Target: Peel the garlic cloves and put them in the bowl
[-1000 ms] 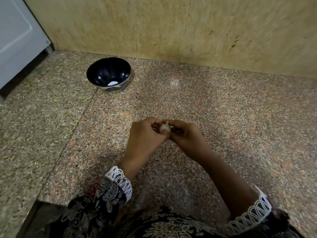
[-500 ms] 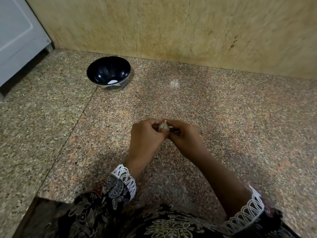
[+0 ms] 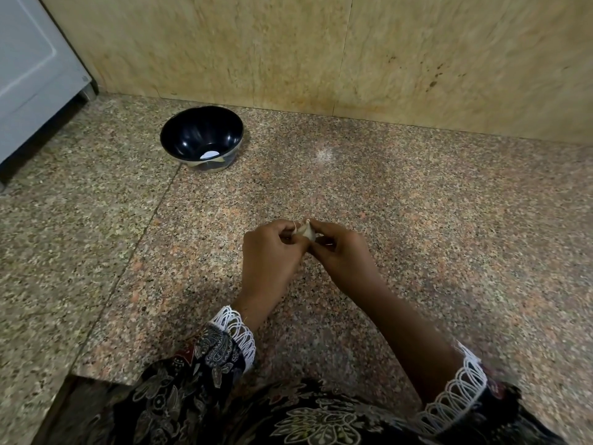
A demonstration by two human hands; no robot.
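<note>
A pale garlic clove (image 3: pixel 305 231) sits between my two hands, low over the speckled granite counter (image 3: pixel 417 220). My left hand (image 3: pixel 269 255) pinches its left side with curled fingers, where a thin strand of skin sticks up. My right hand (image 3: pixel 341 252) grips it from the right. Most of the clove is hidden by my fingertips. The black bowl (image 3: pixel 202 138) stands at the back left, well away from my hands; a white spot shows at its bottom.
A beige stone wall (image 3: pixel 353 53) runs along the back of the counter. A grey-white appliance or cabinet (image 3: pixel 29 75) stands at the far left. The counter's front edge (image 3: pixel 73 370) drops off at the lower left by my patterned sleeves.
Both hands stay together on the clove. The fingers have shifted slightly, and a bit more of the clove and a strand of skin now show.
</note>
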